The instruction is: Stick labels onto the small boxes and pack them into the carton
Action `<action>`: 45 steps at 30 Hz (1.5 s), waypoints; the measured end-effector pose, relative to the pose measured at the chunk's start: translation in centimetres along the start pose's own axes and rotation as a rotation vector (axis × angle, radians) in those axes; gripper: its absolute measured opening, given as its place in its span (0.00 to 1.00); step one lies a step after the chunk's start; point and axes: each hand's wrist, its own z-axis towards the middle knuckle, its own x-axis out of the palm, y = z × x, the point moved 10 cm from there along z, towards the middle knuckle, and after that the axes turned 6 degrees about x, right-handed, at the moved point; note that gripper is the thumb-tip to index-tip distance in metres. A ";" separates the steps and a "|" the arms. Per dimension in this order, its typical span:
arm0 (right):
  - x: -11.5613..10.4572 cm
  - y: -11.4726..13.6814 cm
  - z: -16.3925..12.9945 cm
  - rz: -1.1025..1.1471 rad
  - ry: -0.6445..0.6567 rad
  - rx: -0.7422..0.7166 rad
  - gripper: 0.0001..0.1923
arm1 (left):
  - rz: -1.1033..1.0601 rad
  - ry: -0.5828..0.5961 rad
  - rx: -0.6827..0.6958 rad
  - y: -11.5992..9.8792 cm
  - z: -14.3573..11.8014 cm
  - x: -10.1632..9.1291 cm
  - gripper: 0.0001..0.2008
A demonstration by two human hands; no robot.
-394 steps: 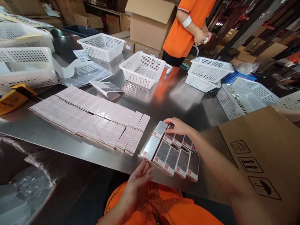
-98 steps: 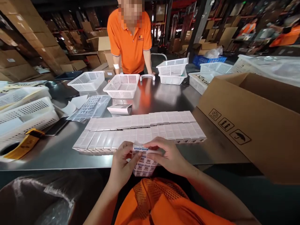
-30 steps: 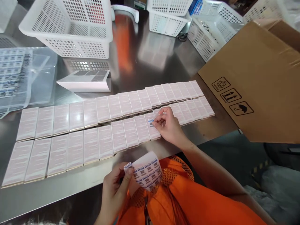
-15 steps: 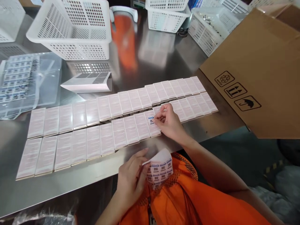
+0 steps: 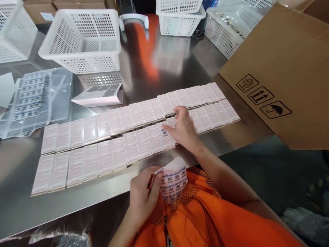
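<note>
Two long rows of flat pale pink boxes lie side by side on the metal table, a back row (image 5: 77,133) and a front row (image 5: 131,148). On one front-row box sits a small sticker (image 5: 165,133) with a blue strip and a square code. My right hand (image 5: 185,129) rests over that box, its thumb against the sticker's upper edge and its index finger apart from the thumb. Below the table's front edge, my left hand (image 5: 144,192) pinches a curled sheet of stickers (image 5: 175,183) between thumb and fingers, above an orange garment.
A white basket (image 5: 89,61) stands behind the rows, with a folded printed sheet (image 5: 99,99) in front of it. Plastic bags with sticker sheets (image 5: 32,96) lie at left. At right, a large cardboard box (image 5: 280,75) borders the rows; more white baskets (image 5: 177,25) stand behind.
My right thumb and index finger have spread apart, and the thumb has moved to the sticker's top edge. My left hand has tilted the sticker sheet slightly. The view has shifted a little.
</note>
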 end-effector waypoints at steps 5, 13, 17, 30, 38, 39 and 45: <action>-0.6 1.0 -1.8 0.336 0.222 0.063 0.23 | -0.203 -0.076 -0.200 1.9 1.1 -0.7 0.13; -1.7 5.0 -8.4 0.280 0.450 -0.236 0.02 | -0.007 0.029 -0.125 0.3 3.3 0.6 0.18; -1.9 4.1 -8.5 0.338 0.504 -0.162 0.03 | 0.006 0.081 -0.058 0.0 3.2 1.9 0.19; -0.2 -2.2 2.1 0.055 0.490 -0.039 0.12 | -0.117 0.197 -0.171 2.1 0.2 3.4 0.18; -0.1 -1.5 1.3 -0.090 0.417 -0.114 0.11 | -0.157 0.178 -0.219 2.8 -0.1 3.3 0.18; -0.2 -1.5 1.3 -0.094 0.407 -0.116 0.10 | -0.145 0.173 -0.215 2.7 0.1 3.2 0.18; 0.0 -1.8 1.5 -0.119 0.413 -0.105 0.11 | -0.106 0.174 -0.205 2.7 0.2 3.3 0.18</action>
